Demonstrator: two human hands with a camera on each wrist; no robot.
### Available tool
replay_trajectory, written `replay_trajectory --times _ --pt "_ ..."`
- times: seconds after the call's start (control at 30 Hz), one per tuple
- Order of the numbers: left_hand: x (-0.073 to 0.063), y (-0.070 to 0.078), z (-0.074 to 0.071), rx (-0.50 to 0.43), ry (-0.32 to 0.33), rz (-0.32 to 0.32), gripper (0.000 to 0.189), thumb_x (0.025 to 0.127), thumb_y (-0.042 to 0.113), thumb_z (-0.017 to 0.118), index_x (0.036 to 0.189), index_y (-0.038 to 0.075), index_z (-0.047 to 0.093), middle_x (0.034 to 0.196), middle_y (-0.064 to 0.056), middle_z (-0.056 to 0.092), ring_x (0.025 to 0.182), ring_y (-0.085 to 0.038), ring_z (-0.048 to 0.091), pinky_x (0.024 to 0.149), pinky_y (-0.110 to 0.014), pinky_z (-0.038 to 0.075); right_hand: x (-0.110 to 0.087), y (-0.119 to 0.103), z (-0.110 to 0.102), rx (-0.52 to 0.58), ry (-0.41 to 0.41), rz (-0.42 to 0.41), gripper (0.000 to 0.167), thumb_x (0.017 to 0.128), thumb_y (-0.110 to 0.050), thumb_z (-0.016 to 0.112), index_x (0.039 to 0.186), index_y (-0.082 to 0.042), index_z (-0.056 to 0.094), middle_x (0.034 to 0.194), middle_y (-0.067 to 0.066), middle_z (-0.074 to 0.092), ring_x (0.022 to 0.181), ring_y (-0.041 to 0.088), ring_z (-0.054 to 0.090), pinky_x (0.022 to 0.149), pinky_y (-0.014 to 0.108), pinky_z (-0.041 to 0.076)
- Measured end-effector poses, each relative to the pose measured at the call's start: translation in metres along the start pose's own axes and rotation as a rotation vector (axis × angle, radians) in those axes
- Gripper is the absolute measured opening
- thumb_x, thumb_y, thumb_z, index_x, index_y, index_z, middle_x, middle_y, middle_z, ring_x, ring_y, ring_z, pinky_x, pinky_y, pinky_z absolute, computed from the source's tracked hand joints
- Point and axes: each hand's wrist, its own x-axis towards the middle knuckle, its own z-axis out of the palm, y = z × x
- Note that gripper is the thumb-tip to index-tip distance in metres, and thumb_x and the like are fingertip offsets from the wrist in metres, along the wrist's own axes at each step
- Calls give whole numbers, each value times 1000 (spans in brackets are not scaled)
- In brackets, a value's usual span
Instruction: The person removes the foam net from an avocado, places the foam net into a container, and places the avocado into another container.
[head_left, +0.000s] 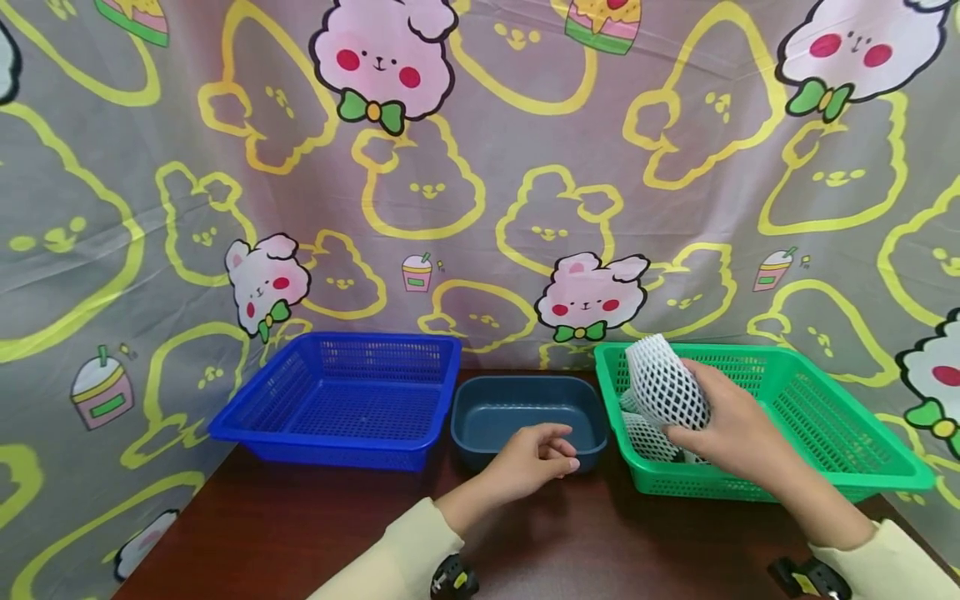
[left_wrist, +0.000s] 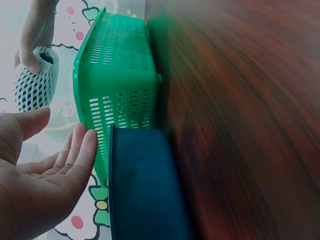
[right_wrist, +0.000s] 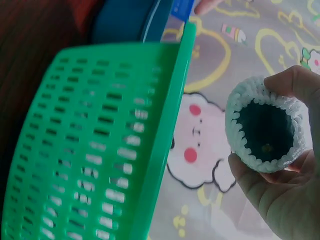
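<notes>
My right hand [head_left: 738,429] grips a white foam fruit net [head_left: 667,383] above the left part of the green basket [head_left: 780,487]. In the right wrist view, a dark rounded thing [right_wrist: 265,132] with a small pale spot shows inside the net's end; its kind is unclear. Below it, in the basket, lie more white foam nets [head_left: 647,437], partly hidden by the held one and my hand. My left hand [head_left: 528,458] hovers at the front rim of the dark teal tub [head_left: 528,383], fingers loosely bent, holding nothing.
A blue perforated basket [head_left: 337,450] stands left of the tub, with bare mesh showing at its bottom. All three containers sit side by side on the dark reddish wooden table [head_left: 337,533]. Behind them hangs a patterned cloth [head_left: 480,200].
</notes>
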Motion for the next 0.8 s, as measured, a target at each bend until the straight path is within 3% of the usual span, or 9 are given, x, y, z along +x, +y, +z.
replay_trajectory --times 0.27,0.47,0.67,0.8 --pt "-14 -4 -14 58 28 22 44 89 7 70 130 0 57 105 -14 67 89 -14 65 73 -22 51 -4 -18 18 53 -10 -81 80 69 -8 83 138 -1 43 124 15 54 98 31 54 73 48 52" --pt "-24 -7 -22 62 27 41 43 89 5 69 130 -2 56 107 -13 67 93 -17 65 76 -23 51 -5 -26 29 85 -67 -168 80 66 -4 82 138 -6 46 126 5 54 99 20 54 75 38 53" --pt "-37 -11 -34 111 31 61 38 90 9 69 126 1 60 105 -6 67 94 -15 65 80 -24 51 -8 -33 43 128 -140 -200 80 67 -8 82 138 -14 46 126 -4 54 99 13 55 76 32 52" --pt "-46 -16 -42 139 47 79 36 90 8 68 123 -2 61 105 -11 68 93 -16 65 80 -25 51 -11 -40 53 147 -182 -195 81 66 -13 84 137 -18 46 124 -10 53 99 10 54 78 32 52"
